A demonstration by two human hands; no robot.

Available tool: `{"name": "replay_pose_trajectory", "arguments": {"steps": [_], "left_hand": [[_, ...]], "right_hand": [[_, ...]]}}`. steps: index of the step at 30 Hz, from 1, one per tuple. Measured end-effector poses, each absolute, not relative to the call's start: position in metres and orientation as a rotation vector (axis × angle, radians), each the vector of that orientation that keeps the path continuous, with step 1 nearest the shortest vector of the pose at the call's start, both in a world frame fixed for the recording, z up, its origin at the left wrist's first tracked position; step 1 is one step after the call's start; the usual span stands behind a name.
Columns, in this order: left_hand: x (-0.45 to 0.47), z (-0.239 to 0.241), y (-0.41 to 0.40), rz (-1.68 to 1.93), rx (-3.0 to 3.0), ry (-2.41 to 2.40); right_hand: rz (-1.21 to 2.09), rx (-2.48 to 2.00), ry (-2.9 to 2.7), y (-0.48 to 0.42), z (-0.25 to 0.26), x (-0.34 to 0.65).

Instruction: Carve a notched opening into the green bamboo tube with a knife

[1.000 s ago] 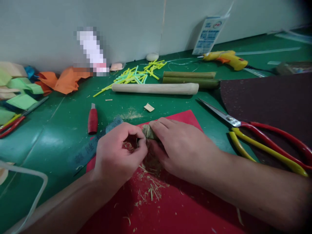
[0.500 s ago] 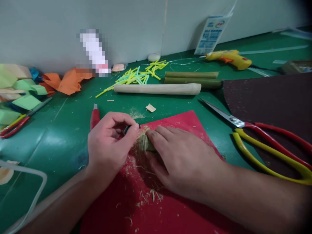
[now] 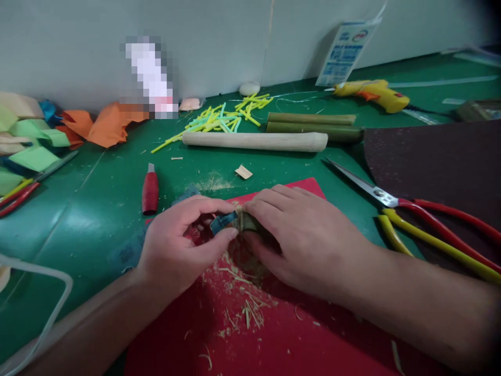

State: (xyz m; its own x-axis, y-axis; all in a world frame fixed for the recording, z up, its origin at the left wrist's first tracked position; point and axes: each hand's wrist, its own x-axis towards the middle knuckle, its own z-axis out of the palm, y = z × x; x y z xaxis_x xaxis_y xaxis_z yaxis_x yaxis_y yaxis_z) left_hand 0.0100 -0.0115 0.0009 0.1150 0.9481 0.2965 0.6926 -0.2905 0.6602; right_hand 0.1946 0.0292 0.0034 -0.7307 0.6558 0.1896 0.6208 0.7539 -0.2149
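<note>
Pinched between the thumb and fingers of my left hand (image 3: 182, 240) is a small folded dark-blue piece (image 3: 223, 221), which looks like sandpaper. Its end meets the tip of a short bamboo piece (image 3: 247, 222). My right hand (image 3: 303, 235) is closed over that bamboo from above, so most of its length is hidden. Both hands are over a red sheet (image 3: 297, 334) strewn with pale fibres and shavings (image 3: 250, 308). Beyond my left hand a red-handled cutter (image 3: 151, 193) lies with its blade pointing away.
Red-and-yellow-handled scissors (image 3: 385, 198) lie at right, by a dark brown sheet (image 3: 430, 156). Behind are a pale stick (image 3: 254, 141), green bamboo lengths (image 3: 313, 129), yellow-green strips (image 3: 211, 121) and a yellow glue gun (image 3: 371, 94). Coloured paper (image 3: 105, 125) and another pair of scissors (image 3: 31, 188) are at left.
My left hand has moved right, bringing the dark-blue piece from beside the bamboo onto its tip. More of the red cutter shows now. My right hand has shifted slightly right.
</note>
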Motion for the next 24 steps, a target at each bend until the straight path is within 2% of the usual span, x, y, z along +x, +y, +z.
{"name": "replay_pose_trajectory", "arguments": {"steps": [8, 14, 24], "left_hand": [[0.0017, 0.0001, -0.0101, 0.932, 2.151, 1.653], [0.0016, 0.0017, -0.0083, 0.995, 2.234, 1.500], [-0.0009, 0.0061, -0.0101, 0.838, 2.479, 1.407]], "right_hand": [[0.461, -1.001, -2.645, 0.0336, 0.0036, 0.1969], [0.497, -1.013, -2.626, 0.0327, 0.0037, 0.1961], [0.556, -0.985, -2.659, 0.0356, 0.0022, 0.1972]]}}
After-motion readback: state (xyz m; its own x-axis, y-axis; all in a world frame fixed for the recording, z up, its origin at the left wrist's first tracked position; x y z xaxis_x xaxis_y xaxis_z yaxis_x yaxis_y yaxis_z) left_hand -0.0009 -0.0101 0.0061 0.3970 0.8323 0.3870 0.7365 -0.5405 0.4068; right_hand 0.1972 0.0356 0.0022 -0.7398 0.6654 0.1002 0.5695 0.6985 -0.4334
